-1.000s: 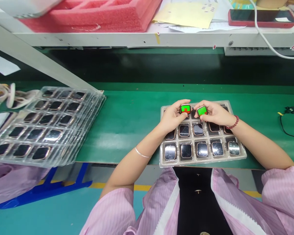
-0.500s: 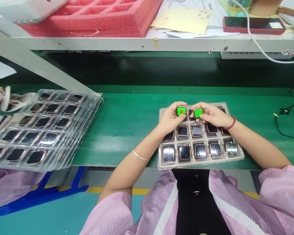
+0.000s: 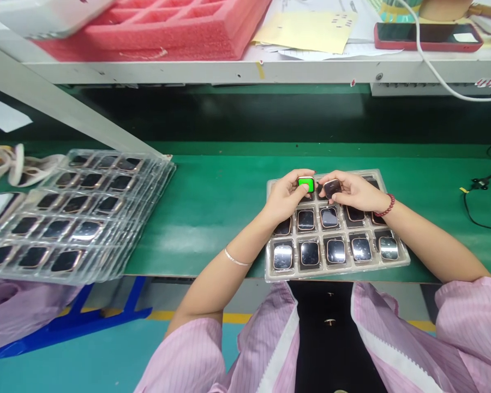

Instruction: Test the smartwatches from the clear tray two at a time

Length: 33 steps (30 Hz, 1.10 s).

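Between the fingers of my left hand (image 3: 287, 195) is a smartwatch with a lit green screen (image 3: 306, 183); my thumb rests on its lower part. My right hand (image 3: 352, 191) grips a second smartwatch (image 3: 332, 189), whose screen is dark. Both hands are over the back rows of a clear plastic tray (image 3: 267, 240). Dark-screened square watches (image 3: 310, 253) sit in the tray's compartments, and my hands hide some of the back ones.
At the left stands a stack of clear trays (image 3: 118, 245) with more watch faces. A shelf (image 3: 204, 72) crosses behind, carrying red foam (image 3: 213, 38), papers and a phone (image 3: 429, 37). Black cables (image 3: 480, 184) lie at the right.
The right-hand watch's screen has gone from green to dark. A red square on the left-hand watch's screen no longer shows, and my left thumb now reaches further onto that screen.
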### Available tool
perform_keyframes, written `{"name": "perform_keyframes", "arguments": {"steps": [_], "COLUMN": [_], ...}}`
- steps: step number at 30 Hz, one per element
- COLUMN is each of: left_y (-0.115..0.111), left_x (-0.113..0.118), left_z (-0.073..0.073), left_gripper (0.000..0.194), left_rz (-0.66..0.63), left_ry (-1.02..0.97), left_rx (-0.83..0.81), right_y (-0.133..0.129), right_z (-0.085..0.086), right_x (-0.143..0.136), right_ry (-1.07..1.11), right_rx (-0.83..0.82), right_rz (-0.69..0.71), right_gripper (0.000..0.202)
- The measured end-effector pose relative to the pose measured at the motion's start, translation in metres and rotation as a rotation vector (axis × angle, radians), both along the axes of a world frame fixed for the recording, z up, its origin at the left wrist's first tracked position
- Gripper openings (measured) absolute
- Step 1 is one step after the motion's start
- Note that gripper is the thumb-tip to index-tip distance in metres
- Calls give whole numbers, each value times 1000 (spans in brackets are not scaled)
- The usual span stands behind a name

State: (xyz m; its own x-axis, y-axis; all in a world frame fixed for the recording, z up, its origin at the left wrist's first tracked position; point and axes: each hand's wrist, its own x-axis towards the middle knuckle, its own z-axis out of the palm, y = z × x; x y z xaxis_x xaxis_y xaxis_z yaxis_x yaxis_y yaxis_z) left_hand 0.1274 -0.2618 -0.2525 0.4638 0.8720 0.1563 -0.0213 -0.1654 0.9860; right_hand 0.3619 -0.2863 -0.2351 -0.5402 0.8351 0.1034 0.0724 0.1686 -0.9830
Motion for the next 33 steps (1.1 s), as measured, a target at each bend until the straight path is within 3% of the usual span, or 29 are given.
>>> {"name": "perform_keyframes", "arguments": {"steps": [3,10,19,25,30,33], "left_y": [0,1,0,0,0,0], "left_x": [0,0,0,0,0,0], "left_z": [0,-4,-2,-1,2,3], "left_gripper": [36,47,41,57,41,43], "left_rz": [1,-10,-4,35,23,23], "left_ry": [0,28,-19,26,-23,-43], "left_rx": [1,37,-25,-17,-38,-36], "right_y": [0,0,1,2,2,1], "right_z": [-1,3,2,-1,0,1], "right_x": [0,-1,4,6,5,5], "right_ry": [-8,-21,-2,30,18,14], "right_rx": [0,47,-84,-102,-100,-95], "right_rz": [3,14,-9,-1,-19,-13], "right_gripper": [39,37,44,56,45,45]}}
